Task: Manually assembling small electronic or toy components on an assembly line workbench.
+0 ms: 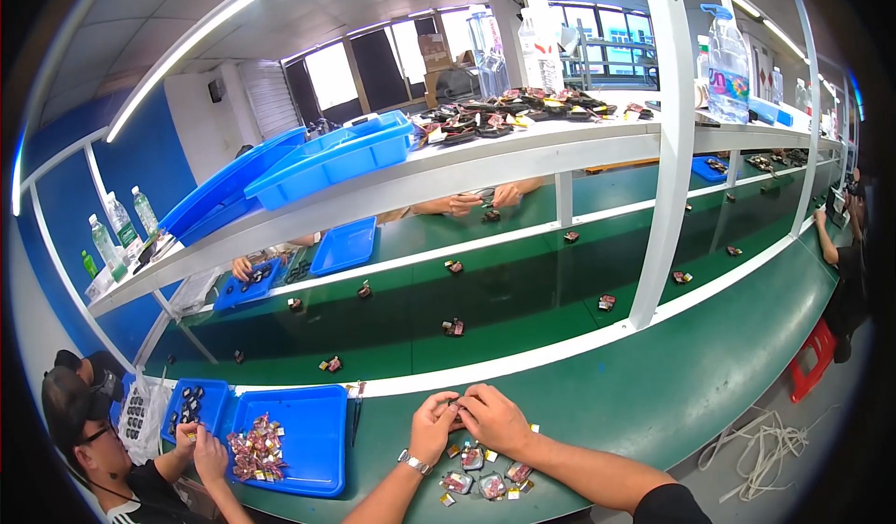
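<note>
My left hand [432,428], with a metal watch at the wrist, and my right hand [495,421] meet above the green bench [579,398]. Their fingers pinch together around a small dark part [455,406], mostly hidden by the fingertips. Just below them on the bench lie several small round electronic assemblies [492,486] with reddish wires and white and yellow tabs. Left of my left hand stands a blue tray [337,431] holding a heap of similar wired parts [257,451]. A dark slender tool, like tweezers [357,414], lies beside its right rim.
A green conveyor belt [523,328] carrying scattered small assemblies [453,327] runs beyond a white rail. Overhead, a shelf [579,141] on white posts [661,179] holds blue trays and bottles. At left a co-worker [103,449] handles parts by another blue tray [217,395].
</note>
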A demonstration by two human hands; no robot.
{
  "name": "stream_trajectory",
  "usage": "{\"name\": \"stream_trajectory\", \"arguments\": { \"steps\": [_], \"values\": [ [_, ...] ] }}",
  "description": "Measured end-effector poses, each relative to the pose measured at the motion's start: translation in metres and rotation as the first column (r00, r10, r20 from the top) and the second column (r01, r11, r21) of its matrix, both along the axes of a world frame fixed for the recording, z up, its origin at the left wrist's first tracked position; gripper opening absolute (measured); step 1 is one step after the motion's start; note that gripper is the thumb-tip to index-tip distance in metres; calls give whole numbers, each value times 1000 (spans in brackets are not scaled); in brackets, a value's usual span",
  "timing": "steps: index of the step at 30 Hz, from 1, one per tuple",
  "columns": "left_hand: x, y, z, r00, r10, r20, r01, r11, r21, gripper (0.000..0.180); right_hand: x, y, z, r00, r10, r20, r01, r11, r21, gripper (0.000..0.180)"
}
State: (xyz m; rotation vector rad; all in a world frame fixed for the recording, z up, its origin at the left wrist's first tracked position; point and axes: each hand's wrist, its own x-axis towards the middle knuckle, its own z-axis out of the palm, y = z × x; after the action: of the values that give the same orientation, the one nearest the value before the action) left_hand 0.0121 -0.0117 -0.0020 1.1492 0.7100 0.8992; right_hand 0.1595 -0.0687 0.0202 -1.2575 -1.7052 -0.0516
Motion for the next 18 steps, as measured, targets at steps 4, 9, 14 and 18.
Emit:
{"name": "stream_trajectory", "arguments": {
  "steps": [4, 9, 14, 18],
  "values": [
    [2, -2, -1, 996, 58, -61, -54, 996, 68, 23, -1, -1, 0, 999, 12, 52, -14, 999, 33, 13],
    [-2, 1, -3, 1000, -19, 12, 19, 1000, 24, 24, 3, -3, 3, 995, 0, 101, -4, 999, 38, 14],
    [-5, 1, 0, 989, -113, 99, 114, 993, -7, 29, 5, -2, 2, 990, -23, 142, 14, 998, 64, 20],
    [-4, 1, 3, 980, -125, 153, 131, 991, -27, 29, 9, 1, 3, 977, -39, 209, 8, 989, 149, 22]
  ]
}}
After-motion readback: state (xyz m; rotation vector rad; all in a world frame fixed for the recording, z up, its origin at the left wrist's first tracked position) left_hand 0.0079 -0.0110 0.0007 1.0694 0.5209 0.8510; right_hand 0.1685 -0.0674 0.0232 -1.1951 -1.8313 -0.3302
